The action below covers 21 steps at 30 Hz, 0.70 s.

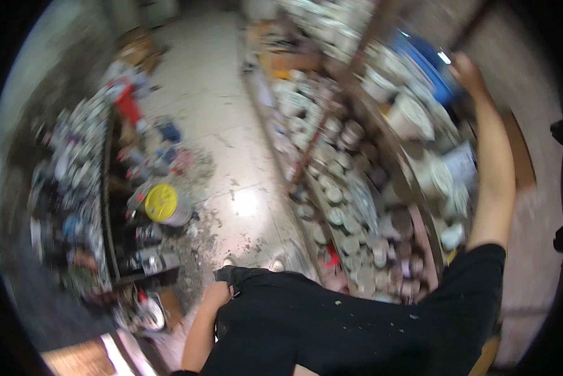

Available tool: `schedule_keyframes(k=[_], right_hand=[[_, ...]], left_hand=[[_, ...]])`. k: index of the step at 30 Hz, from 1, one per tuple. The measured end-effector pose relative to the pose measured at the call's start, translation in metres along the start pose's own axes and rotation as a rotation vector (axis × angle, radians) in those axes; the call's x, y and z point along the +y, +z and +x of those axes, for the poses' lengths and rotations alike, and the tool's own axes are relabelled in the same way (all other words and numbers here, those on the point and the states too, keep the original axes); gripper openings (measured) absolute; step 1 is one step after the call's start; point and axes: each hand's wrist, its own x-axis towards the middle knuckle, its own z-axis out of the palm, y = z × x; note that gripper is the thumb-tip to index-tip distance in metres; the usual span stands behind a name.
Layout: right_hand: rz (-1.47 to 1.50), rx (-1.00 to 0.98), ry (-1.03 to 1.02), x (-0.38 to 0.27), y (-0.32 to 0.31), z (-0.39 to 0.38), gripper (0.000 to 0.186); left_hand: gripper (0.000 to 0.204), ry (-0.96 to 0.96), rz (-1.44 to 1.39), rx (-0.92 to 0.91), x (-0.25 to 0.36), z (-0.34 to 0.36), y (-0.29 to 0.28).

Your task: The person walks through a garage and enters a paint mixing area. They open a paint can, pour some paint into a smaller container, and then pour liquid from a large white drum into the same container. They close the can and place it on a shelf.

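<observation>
My right arm reaches far up along the right side. My right hand [468,74] is at the right edge of a blue plastic tub [427,66] on the upper shelf. Its fingers look bunched, but blur hides whether they grip the rim or something small. My left hand [217,294] hangs low by my waist, against the dark clothing. The fingers there are curled in, and whatever may be inside them is hidden. Below the blue tub stand white buckets [410,116] and a pale plastic bag [458,166], close to my right forearm.
Shelves on the right hold many lidded pots [338,216]. A cluttered rack [74,182] lines the left, with a yellow-lidded bucket [162,202] beside it on the floor. A red container [128,103] stands farther off. Pale floor tiles [222,135] run between, with dark debris [212,241].
</observation>
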Motion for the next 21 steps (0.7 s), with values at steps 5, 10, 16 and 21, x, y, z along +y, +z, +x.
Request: schedule_keyframes(k=[5, 10, 16, 21], right_hand=[[-0.02, 0.136, 0.123, -0.099, -0.096, -0.038, 0.019], [0.128, 0.205, 0.037, -0.214, -0.208, -0.092, 0.018], [0.517, -0.255, -0.063, -0.372, -0.208, -0.241, 0.02], [0.576, -0.795, 0.136, -0.43, -0.061, -0.323, 0.058]], left_hand=[[0.031, 0.197, 0.059, 0.033, -0.04, 0.033, -0.03], [0.026, 0.348, 0.177, -0.134, -0.065, 0.084, -0.078], [0.026, 0.569, 0.277, -0.231, -0.049, 0.123, -0.119], [0.027, 0.599, 0.254, -0.274, -0.023, 0.129, -0.141]])
